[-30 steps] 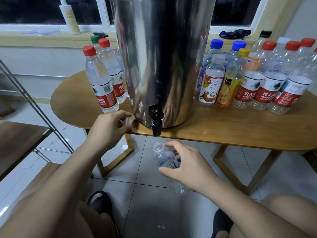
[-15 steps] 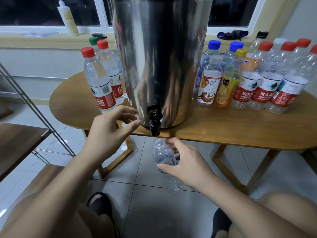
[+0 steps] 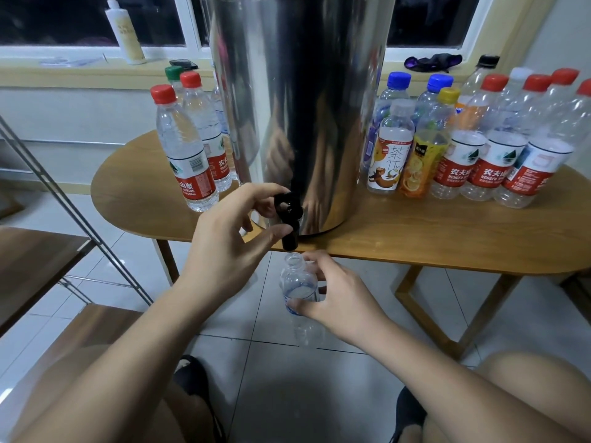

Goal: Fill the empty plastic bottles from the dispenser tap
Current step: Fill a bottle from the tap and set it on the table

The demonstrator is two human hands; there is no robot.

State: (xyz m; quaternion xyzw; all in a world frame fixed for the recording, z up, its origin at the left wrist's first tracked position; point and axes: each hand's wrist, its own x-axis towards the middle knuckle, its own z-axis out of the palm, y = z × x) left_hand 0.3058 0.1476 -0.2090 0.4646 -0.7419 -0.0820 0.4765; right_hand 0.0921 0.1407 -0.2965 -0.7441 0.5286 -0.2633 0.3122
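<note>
Empty bottle [image 3: 299, 290], gripped by right hand [image 3: 343, 303], is centred under dispenser tap [image 3: 288, 211], pinched by left hand [image 3: 224, 251] for opening.

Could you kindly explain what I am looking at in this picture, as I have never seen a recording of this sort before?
There is no machine here. A person works with bare hands, and the only camera sits on their head, looking forward and down, so both arms enter from the bottom of the view. On the wooden table stands a tall steel dispenser with a black tap at its foot. Groups of capped bottles stand on both sides of it. The left hand has its grip on the tap. The right hand holds an uncapped clear bottle upright, with its mouth just under the spout. No water can be seen flowing.
</note>
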